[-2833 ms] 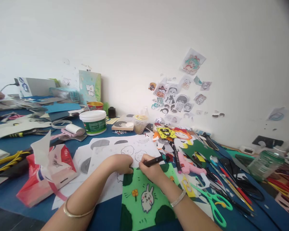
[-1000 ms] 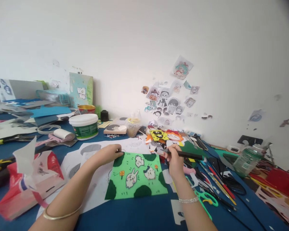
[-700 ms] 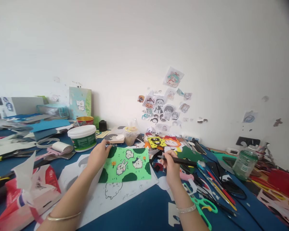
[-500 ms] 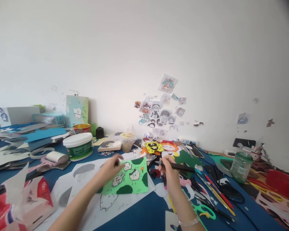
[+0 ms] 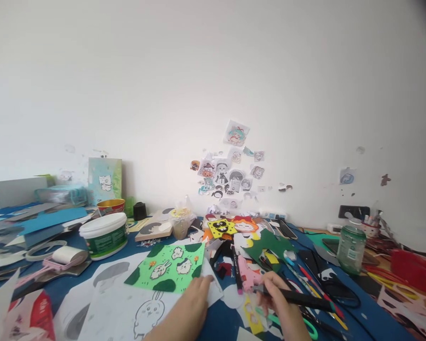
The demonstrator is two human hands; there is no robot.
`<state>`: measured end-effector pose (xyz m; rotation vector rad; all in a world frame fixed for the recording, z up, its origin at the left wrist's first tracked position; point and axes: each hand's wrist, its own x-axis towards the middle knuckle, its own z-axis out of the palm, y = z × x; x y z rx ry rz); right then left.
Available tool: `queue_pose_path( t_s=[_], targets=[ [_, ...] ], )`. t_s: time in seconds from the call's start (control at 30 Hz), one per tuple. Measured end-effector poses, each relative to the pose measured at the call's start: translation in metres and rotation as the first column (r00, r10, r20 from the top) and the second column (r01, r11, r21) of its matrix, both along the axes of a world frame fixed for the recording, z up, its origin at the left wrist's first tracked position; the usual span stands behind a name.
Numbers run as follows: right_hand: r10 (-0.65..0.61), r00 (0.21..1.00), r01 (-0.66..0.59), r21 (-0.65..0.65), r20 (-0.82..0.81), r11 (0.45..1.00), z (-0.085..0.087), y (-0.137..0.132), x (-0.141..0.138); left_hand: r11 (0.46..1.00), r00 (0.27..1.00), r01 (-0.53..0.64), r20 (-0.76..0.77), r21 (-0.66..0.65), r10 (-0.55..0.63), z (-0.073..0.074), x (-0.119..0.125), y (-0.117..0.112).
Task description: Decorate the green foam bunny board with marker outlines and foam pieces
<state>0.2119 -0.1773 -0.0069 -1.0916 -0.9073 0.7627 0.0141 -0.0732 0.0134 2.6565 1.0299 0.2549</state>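
Observation:
My right hand [image 5: 279, 303] is closed around a black marker pen [image 5: 301, 298], its grey tip pointing left and its teal end to the right. Over the white paper, beside the lower right edge of a green card [image 5: 179, 280], my left hand [image 5: 193, 300] rests palm down, fingers loosely forward; their tips are partly hidden. Cut-out cartoon animals, orange flowers and dark green patches decorate the card. Below it lies a white sheet [image 5: 122, 308] with an outlined rabbit drawing [image 5: 149, 312]. Near the marker tip sits a pink glue gun-like object [image 5: 248, 272].
A white-lidded tub [image 5: 104, 237] stands left, near a pink-handled roller [image 5: 64, 258]. Green-handled scissors [image 5: 310, 327], pencils [image 5: 321, 291] and a black pen [image 5: 237, 272] lie right. A glass jar [image 5: 351, 248] stands farther right. Yellow and orange cartoon cut-outs [image 5: 222, 228] lie at the back.
My left hand has left the card's upper left and come down to its lower right. The right hand with the marker has moved lower and right. More of the rabbit drawing shows; the view has shifted.

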Motion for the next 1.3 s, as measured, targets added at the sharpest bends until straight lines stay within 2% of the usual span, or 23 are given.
queue_pose_path(
  t_s=[0.03,0.1,0.2,0.3,0.4,0.57,0.77,0.87,0.97,1.07,1.13,1.23,1.3],
  targets=[
    [0.054,0.999,-0.054,-0.005,0.003,0.999,-0.001,0.003,-0.001,0.995,0.994,0.073,0.088,-0.074,-0.066,-0.003,0.008,-0.003],
    [0.105,0.994,-0.105,-0.001,0.007,0.994,-0.002,0.011,-0.004,0.974,0.971,0.139,0.22,-0.181,-0.098,-0.008,0.027,-0.004],
    [0.087,0.996,-0.087,-0.003,-0.003,0.996,-0.001,0.024,-0.006,0.92,0.891,0.304,0.415,-0.247,-0.183,-0.018,0.05,0.006],
    [0.077,0.997,-0.077,-0.032,-0.007,0.997,-0.001,0.032,-0.006,0.904,0.826,0.318,0.552,-0.285,-0.116,-0.029,0.059,0.018],
    [0.092,0.995,-0.09,-0.048,0.034,0.995,-0.005,0.035,-0.008,0.892,0.785,0.324,0.616,-0.316,-0.067,-0.034,0.057,0.021],
    [0.035,0.996,-0.033,-0.028,0.087,0.999,-0.009,0.035,-0.01,0.883,0.784,0.351,0.613,-0.313,-0.095,-0.031,0.052,0.013],
    [0.09,0.993,-0.091,0.01,0.07,0.996,-0.011,0.033,-0.01,0.905,0.804,0.337,0.579,-0.258,-0.134,-0.032,0.052,0.01],
    [0.067,0.989,-0.067,-0.001,0.133,0.998,-0.011,0.032,-0.013,0.907,0.807,0.341,0.572,-0.248,-0.147,-0.031,0.051,0.006],
    [0.046,0.985,-0.037,-0.06,0.165,0.998,-0.008,0.031,-0.019,0.885,0.786,0.4,0.586,-0.238,-0.198,-0.026,0.047,-0.001],
    [0.137,0.988,-0.127,-0.134,0.067,0.983,-0.005,0.03,-0.027,0.864,0.768,0.452,0.59,-0.224,-0.249,-0.022,0.043,-0.008],
    [0.196,0.98,-0.191,-0.099,0.042,0.976,-0.005,0.03,-0.033,0.861,0.77,0.461,0.578,-0.215,-0.269,-0.023,0.042,-0.01],
    [0.204,0.978,-0.203,-0.025,0.039,0.979,-0.004,0.03,-0.042,0.895,0.772,0.412,0.587,-0.169,-0.245,-0.031,0.043,-0.009],
    [0.19,0.981,-0.19,-0.017,0.048,0.982,-0.001,0.03,-0.049,0.935,0.789,0.326,0.586,-0.139,-0.187,-0.039,0.044,-0.008]
  ],
)
